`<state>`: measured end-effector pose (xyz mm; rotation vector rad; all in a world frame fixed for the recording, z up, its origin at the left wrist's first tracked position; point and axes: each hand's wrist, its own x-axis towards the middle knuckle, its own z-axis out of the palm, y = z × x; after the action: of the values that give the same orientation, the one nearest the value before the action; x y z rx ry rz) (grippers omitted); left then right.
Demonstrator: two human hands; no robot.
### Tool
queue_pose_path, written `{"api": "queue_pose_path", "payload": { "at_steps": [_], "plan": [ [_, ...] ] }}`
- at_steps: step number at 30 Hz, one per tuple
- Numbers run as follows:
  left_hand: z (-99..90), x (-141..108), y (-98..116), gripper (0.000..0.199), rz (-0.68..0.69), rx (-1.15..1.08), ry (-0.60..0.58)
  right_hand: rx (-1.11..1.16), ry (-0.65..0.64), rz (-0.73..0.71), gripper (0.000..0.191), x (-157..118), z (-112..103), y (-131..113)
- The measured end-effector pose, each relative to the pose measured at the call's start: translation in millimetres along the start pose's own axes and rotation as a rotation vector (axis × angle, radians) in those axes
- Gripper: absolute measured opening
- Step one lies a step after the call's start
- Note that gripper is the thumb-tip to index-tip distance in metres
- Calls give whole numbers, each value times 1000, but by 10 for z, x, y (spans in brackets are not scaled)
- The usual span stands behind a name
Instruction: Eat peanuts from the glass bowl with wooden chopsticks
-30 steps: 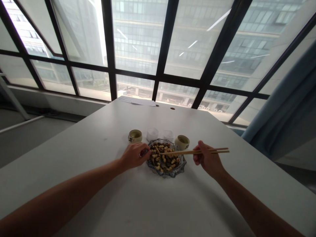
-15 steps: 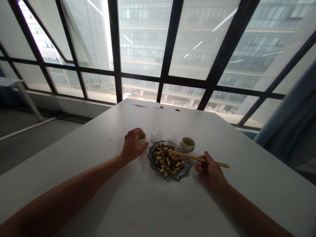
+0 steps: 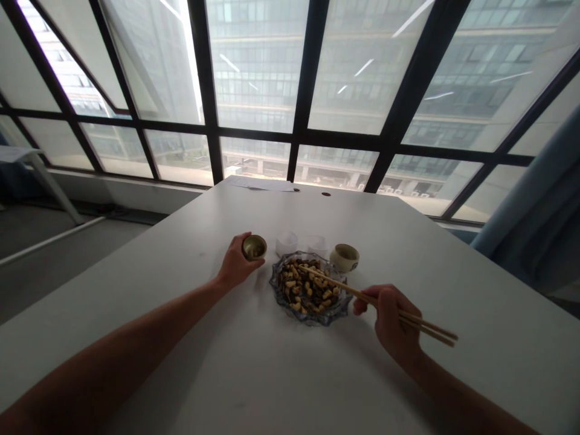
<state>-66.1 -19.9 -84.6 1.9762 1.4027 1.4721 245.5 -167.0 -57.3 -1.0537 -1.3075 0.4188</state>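
Holding a pair of chopsticks [image 3: 341, 285], the right hand [image 3: 396, 323] is at four o'clock of the glass bowl [image 3: 338, 313], its grip closed round them; they slant toward ten o'clock, tips among the peanuts [image 3: 296, 290]. Whether those tips pinch a nut, I cannot tell. The bowl stands on the white desk [image 3: 281, 374], peanuts heaped inside. At ten o'clock from it is the left hand [image 3: 234, 264], its grip curled — thumb near side, fingers far side — round a small cup [image 3: 254, 248] whose mouth tips toward the viewer. A second cup [image 3: 344, 260] stands just beside the bowl at one o'clock, and two clear containers [image 3: 287, 244] sit between the cups, at eleven and twelve. Farther off, toward eleven, papers [image 3: 260, 183] lie on the desk's far end; windows [image 3: 258, 72] rise beyond.
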Motion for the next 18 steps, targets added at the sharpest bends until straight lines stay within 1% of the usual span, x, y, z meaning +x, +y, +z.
{"api": "queue_pose_path", "payload": {
  "at_steps": [3,5,7,8,9,10,11,12,16,17,18],
  "plan": [
    [-16,-16,33,69,42,-24,41,-141,-273,-289,46,-39,-49,-76],
    [-20,-26,54,66,73,-17,60,-169,-420,-468,43,-22,-76,-96],
    [-19,-31,67,65,95,-12,67,-160,-472,-606,37,-4,-87,-101],
    [-16,-31,67,65,96,-13,68,-147,-475,-641,33,-2,-85,-100],
    [-12,-29,63,66,90,-16,68,-129,-474,-647,31,-8,-78,-96],
    [-8,-26,53,67,74,-25,66,-108,-461,-619,30,-19,-66,-90],
    [-2,-20,38,68,48,-42,58,-85,-431,-560,31,-33,-48,-80],
    [3,-12,21,71,12,-70,43,-60,-380,-471,32,-45,-25,-67],
    [25,30,-58,81,-153,-209,-39,106,-52,39,43,-24,93,16],
    [32,39,-77,83,-176,-227,-48,167,11,140,46,2,119,42],
    [38,48,-94,83,-188,-233,-53,221,55,208,49,33,141,67]
  ]
}}
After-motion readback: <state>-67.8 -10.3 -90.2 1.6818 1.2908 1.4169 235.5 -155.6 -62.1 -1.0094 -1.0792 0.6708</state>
